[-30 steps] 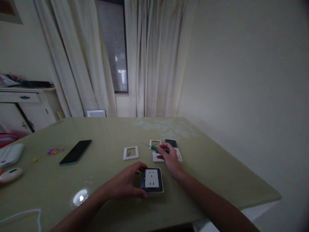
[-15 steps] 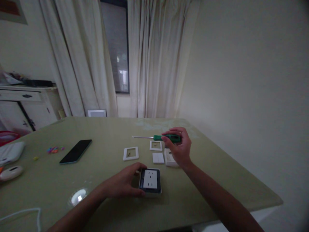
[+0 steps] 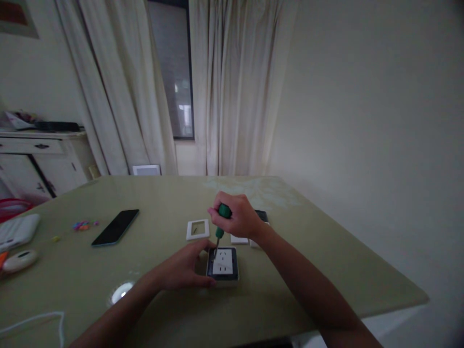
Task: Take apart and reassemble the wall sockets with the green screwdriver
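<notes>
A wall socket (image 3: 222, 262) with a white face and dark surround, set in a white box, sits on the table near its front edge. My left hand (image 3: 183, 267) grips it from the left side, thumb at the near corner and fingers at the far one. In my right hand (image 3: 237, 215) is a green-handled screwdriver (image 3: 219, 233), held steeply upright. Its tip meets the left part of the socket's dark surround, beside the white face. Any screw under the tip is too small to make out.
Behind the socket lie a white square frame (image 3: 197, 229) and a white plate (image 3: 239, 239), partly covered by my right hand. A black phone (image 3: 116, 228), small colourful pieces (image 3: 82, 225) and a white cable (image 3: 39, 316) lie to the left. A wall borders the table's right side.
My right hand has swung left and down, turning the screwdriver from level to nearly upright, its tip now on the socket. My left hand still holds the socket, shifted slightly.
</notes>
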`<act>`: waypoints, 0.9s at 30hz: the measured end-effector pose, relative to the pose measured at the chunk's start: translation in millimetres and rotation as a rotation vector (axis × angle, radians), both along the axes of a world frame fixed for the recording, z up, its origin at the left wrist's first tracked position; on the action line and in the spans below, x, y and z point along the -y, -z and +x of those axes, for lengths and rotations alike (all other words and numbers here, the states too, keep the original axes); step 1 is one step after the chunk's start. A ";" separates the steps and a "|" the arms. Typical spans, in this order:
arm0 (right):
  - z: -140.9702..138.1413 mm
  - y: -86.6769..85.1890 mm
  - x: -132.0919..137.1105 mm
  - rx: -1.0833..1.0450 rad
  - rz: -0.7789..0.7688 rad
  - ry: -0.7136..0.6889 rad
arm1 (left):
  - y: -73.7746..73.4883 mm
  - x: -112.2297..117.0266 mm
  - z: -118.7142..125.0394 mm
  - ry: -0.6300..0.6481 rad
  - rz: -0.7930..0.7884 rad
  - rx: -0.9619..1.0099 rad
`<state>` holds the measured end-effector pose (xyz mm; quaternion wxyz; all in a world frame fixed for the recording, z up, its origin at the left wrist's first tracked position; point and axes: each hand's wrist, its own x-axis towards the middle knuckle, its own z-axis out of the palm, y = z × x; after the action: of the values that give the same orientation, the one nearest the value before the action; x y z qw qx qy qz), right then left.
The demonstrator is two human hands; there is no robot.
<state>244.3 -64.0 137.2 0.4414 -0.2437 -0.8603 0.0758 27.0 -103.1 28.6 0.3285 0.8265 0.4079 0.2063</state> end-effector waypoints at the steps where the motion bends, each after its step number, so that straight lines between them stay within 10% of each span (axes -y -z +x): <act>1: -0.7 2.3 -1.4 -0.009 -0.009 -0.006 | 0.2 -0.1 0.4 -0.003 0.004 -0.003; 27: -1.3 13.7 -15.1 -0.028 -0.027 -0.072 | -2.1 0.9 3.2 -0.019 -0.016 -0.015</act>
<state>243.0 -48.9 123.5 0.4470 -0.2177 -0.8611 0.1066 30.2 -104.0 30.7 0.3303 0.8215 0.4197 0.1999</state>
